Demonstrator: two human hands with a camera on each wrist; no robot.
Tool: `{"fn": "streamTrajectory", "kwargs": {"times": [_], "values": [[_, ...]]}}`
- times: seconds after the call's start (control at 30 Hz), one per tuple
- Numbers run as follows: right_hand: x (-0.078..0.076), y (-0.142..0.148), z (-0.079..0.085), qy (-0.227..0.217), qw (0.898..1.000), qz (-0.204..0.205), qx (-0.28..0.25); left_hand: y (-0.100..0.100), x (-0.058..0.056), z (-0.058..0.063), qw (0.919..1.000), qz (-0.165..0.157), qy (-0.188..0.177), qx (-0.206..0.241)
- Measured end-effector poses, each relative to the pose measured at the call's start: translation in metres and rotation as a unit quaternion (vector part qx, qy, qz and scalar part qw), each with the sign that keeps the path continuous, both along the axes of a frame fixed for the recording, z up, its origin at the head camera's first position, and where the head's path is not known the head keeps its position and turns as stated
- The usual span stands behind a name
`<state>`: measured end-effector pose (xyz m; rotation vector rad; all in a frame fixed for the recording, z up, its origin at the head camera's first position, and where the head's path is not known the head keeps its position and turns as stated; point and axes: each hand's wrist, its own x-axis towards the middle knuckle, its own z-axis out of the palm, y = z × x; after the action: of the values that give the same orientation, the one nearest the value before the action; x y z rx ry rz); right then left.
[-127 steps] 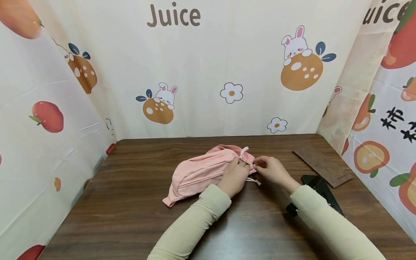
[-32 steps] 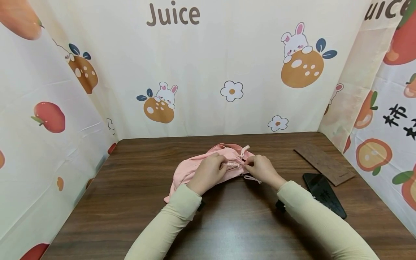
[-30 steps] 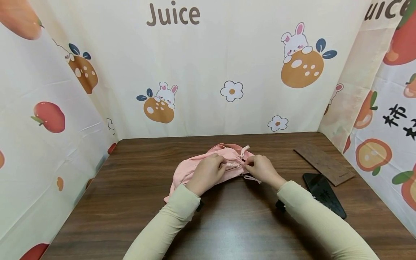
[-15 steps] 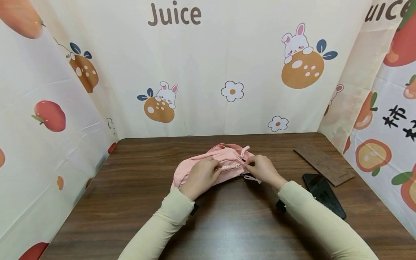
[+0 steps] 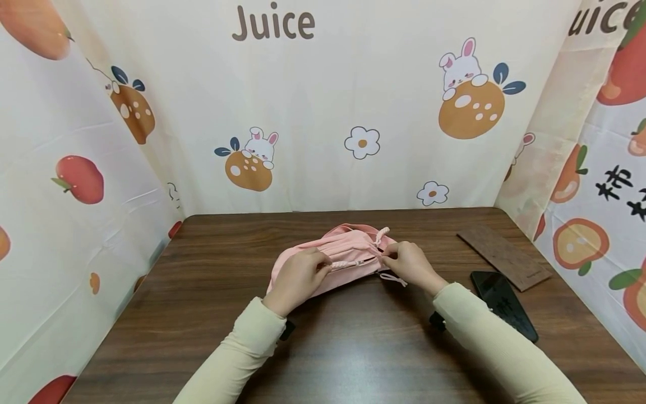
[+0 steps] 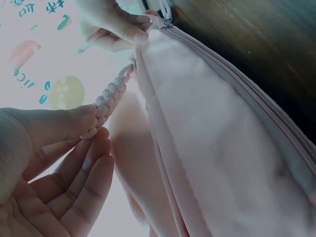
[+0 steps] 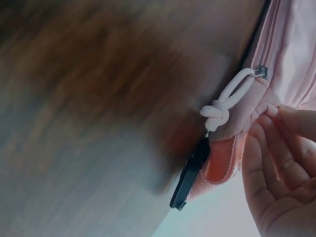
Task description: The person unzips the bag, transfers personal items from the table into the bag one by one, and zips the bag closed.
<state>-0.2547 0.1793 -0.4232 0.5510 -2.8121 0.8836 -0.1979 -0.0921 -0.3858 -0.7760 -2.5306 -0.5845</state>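
Observation:
A pink waist bag [image 5: 348, 242] lies on the wooden table. My left hand [image 5: 299, 279] pinches the braided zipper pull [image 6: 111, 98] between thumb and fingers, holding it taut away from the slider. A short dark slit shows in the zipper to the right of that slider. At the bag's right end, my right hand [image 5: 413, 265] pinches the fabric between thumb and fingers. Below those fingers, in the right wrist view, a knotted cord pull [image 7: 219, 106] hangs from a second zipper, with a black buckle [image 7: 190, 173] on the strap end.
A black phone [image 5: 504, 306] lies on the table [image 5: 202, 336] beside the right forearm. Behind it is a flat brown board [image 5: 504, 257]. A printed fabric curtain [image 5: 313, 101] stands along the back and both sides.
My left hand has moved left and toward me with the braided pull, and the slider has travelled left, leaving a slit. My right hand has stayed at the bag's end since 1.1 s ago.

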Motion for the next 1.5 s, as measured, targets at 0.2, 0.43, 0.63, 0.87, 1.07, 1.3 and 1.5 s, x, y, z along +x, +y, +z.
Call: {"fn": "streamTrajectory", "kwargs": {"times": [0.2, 0.43, 0.63, 0.87, 1.07, 1.3, 1.5], "values": [[0.000, 0.001, -0.001, -0.002, 1.000, -0.006, -0.001, -0.012, 0.004, -0.001, 0.9999, 0.015, 0.003, -0.002], [0.000, 0.002, -0.002, -0.007, 1.000, -0.005, 0.001, -0.022, 0.010, -0.001, 0.9995, 0.022, -0.019, 0.015], [0.001, 0.003, -0.001, -0.007, 1.000, -0.007, -0.001, -0.031, 0.016, -0.003, 0.9980, 0.036, -0.037, 0.038], [0.001, 0.005, -0.001, -0.007, 1.000, -0.007, -0.006, -0.046, 0.022, -0.006, 0.9966, 0.046, -0.038, 0.057], [0.000, 0.005, -0.003, -0.004, 1.000, -0.006, -0.006, -0.058, 0.029, -0.005, 0.9944, 0.060, -0.062, 0.061], [0.000, 0.006, -0.002, -0.013, 1.000, -0.003, -0.012, -0.078, 0.034, -0.004, 0.9917, 0.074, -0.080, 0.068], [0.000, 0.006, -0.002, -0.018, 1.000, -0.002, -0.011, -0.092, 0.037, -0.005, 0.9907, 0.085, -0.083, 0.066]]}}
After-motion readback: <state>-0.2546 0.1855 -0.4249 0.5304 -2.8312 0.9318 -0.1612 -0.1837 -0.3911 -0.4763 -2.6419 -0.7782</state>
